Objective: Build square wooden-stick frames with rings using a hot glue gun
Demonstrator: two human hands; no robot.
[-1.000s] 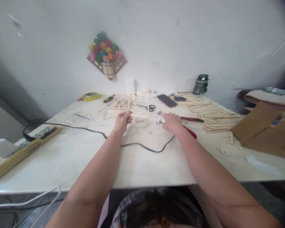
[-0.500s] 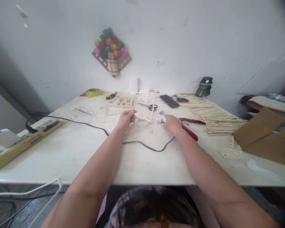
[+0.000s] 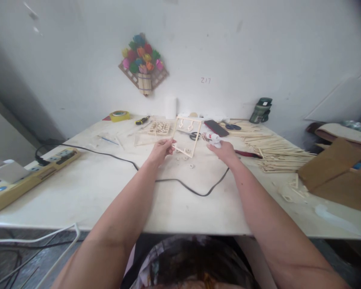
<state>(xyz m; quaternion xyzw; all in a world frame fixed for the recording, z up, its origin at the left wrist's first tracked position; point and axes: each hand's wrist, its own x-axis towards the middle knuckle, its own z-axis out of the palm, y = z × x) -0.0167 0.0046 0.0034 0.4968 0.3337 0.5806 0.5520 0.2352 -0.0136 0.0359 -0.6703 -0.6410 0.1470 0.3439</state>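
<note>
My left hand (image 3: 164,150) pinches the left side of a square frame of thin wooden sticks (image 3: 197,138), tilted above the table. Small diamond-shaped stick pieces (image 3: 190,125) hang inside its top edge. In my right hand (image 3: 223,151) is a white glue gun (image 3: 214,139), its reddish tip pointing left toward the frame. A black cord (image 3: 180,182) curves over the table below both hands. Several little wooden pieces (image 3: 191,165) lie under the frame. Black-handled scissors (image 3: 194,136) show through it.
Behind lie yellow tape (image 3: 119,116), a cutter (image 3: 142,120), a finished lattice (image 3: 159,128) and a phone (image 3: 215,128). Red-handled pliers (image 3: 249,154), many sticks (image 3: 282,154) and a cardboard box (image 3: 333,170) are right. A power strip (image 3: 45,170) sits left.
My right hand has lifted the glue gun off the table, clear of the pliers. The frame in my left hand has tilted and shifted slightly right. The view has shifted a little.
</note>
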